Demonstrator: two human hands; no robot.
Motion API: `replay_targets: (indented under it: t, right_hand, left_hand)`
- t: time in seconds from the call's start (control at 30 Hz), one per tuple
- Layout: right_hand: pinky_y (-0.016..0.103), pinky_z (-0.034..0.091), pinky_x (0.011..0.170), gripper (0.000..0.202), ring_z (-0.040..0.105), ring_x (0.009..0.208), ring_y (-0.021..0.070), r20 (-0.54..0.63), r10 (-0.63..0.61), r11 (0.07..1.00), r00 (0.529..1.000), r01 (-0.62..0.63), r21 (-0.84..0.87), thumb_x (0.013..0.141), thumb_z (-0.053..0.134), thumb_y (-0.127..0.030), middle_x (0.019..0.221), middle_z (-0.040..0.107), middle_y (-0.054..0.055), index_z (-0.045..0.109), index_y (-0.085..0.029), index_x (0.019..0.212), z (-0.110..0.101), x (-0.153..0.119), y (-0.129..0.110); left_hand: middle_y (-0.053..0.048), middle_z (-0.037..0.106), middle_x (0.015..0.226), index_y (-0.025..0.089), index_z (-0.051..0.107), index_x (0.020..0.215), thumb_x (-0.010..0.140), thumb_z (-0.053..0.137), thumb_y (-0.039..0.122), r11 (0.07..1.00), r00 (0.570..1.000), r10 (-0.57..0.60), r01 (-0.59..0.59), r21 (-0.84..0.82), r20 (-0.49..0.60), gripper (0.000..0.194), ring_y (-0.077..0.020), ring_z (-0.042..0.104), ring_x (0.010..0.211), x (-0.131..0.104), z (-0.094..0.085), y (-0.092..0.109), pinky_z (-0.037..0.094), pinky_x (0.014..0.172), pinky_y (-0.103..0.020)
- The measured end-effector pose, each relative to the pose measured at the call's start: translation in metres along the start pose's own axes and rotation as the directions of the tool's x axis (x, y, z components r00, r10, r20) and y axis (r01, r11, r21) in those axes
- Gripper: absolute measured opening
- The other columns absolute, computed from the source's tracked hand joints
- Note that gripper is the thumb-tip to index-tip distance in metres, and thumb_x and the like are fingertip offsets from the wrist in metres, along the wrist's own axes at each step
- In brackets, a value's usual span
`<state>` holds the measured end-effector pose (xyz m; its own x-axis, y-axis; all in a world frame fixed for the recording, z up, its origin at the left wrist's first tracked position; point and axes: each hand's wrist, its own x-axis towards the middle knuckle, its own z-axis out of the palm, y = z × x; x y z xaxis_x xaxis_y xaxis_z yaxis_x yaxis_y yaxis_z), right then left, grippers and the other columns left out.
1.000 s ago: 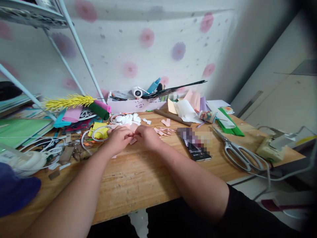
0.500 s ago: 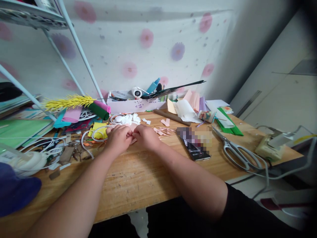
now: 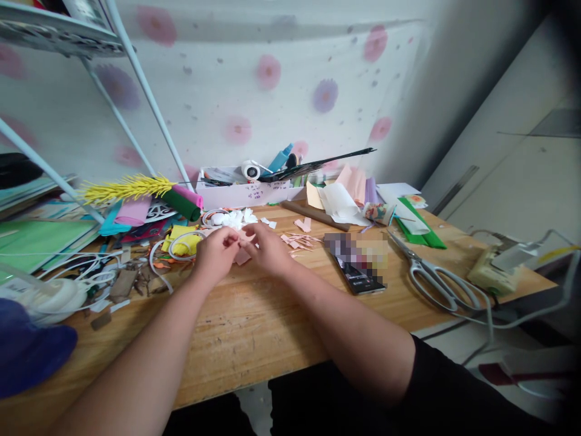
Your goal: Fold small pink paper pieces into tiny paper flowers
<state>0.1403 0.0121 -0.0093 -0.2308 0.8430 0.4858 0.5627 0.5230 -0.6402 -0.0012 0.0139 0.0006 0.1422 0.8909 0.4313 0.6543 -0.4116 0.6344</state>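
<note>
Over the middle of the wooden table, my left hand [image 3: 216, 253] and my right hand [image 3: 269, 249] meet fingertip to fingertip. Both are closed in a pinch on a small piece of pink paper, mostly covered by the fingers. More pink paper [image 3: 242, 257] shows just below the fingertips. Right of my right hand lies a pile of thin pink paper strips [image 3: 299, 242], with a folded pink strip [image 3: 303, 225] behind it. White paper pieces [image 3: 236, 218] are heaped beyond my hands.
A phone [image 3: 358, 275] and large grey scissors [image 3: 438, 281] lie to the right. Rolled crepe paper [image 3: 342, 203] and a white box of tools [image 3: 245, 194] stand at the back. Cords and scraps [image 3: 122, 281] clutter the left, under a yellow bristly stem [image 3: 127, 189].
The fingers of both hands have shifted and loosened a little, with the right fingers lifting slightly. More pink paper shows below them. Everything else stays put.
</note>
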Motion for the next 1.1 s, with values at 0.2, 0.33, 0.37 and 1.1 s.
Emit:
replay_targets:
  t: [0.2, 0.33, 0.37, 1.1]
  right_hand:
    - [0.022, 0.04, 0.066, 0.027, 0.052, 0.073, 0.0099, 0.007, -0.027, 0.984, 1.0, 0.026, 0.174, 0.074, 0.052, -0.023, 0.089, 0.058, 0.003, 0.051, -0.018, 0.101, 0.008, 0.0, 0.006]
    - [0.02, 0.039, 0.062, 0.016, 0.052, 0.068, 0.0095, -0.072, 0.037, 0.984, 0.997, -0.024, 0.175, 0.075, 0.053, -0.027, 0.078, 0.06, 0.001, 0.057, -0.016, 0.084, 0.009, 0.001, 0.005]
    - [0.02, 0.039, 0.061, 0.015, 0.051, 0.067, 0.0093, -0.086, 0.042, 0.985, 0.995, -0.027, 0.169, 0.074, 0.053, -0.028, 0.076, 0.059, 0.001, 0.058, -0.016, 0.082, 0.008, 0.001, 0.005]
    - [0.018, 0.033, 0.051, 0.018, 0.048, 0.054, 0.0079, 0.105, 0.167, 0.958, 0.98, -0.187, 0.219, 0.073, 0.053, -0.031, 0.061, 0.056, -0.002, 0.06, -0.014, 0.075, 0.0, 0.005, 0.009]
  left_hand:
    - [-0.001, 0.059, 0.075, 0.018, 0.048, 0.08, 0.066, 0.058, 0.034, 0.704, 0.959, -0.202, 0.283, -0.652, 0.198, 0.024, -0.0151, 0.058, 0.065, -0.001, 0.0, 0.002, 0.046, 0.058, -0.029]
    - [0.0, 0.059, 0.069, 0.017, 0.05, 0.077, 0.061, 0.064, 0.034, 0.7, 0.959, -0.206, 0.284, -0.655, 0.196, 0.027, -0.014, 0.057, 0.063, 0.0, -0.001, 0.006, 0.046, 0.057, -0.027]
    - [0.0, 0.059, 0.069, 0.017, 0.05, 0.077, 0.06, 0.064, 0.034, 0.7, 0.959, -0.209, 0.285, -0.655, 0.194, 0.028, -0.014, 0.057, 0.063, 0.0, -0.001, 0.006, 0.046, 0.057, -0.027]
    - [0.001, 0.053, 0.068, 0.015, 0.053, 0.071, 0.066, 0.06, 0.031, 0.837, 0.962, -0.104, 0.221, -0.501, 0.251, 0.018, -0.0105, 0.05, 0.061, 0.001, -0.006, -0.006, 0.042, 0.056, -0.022]
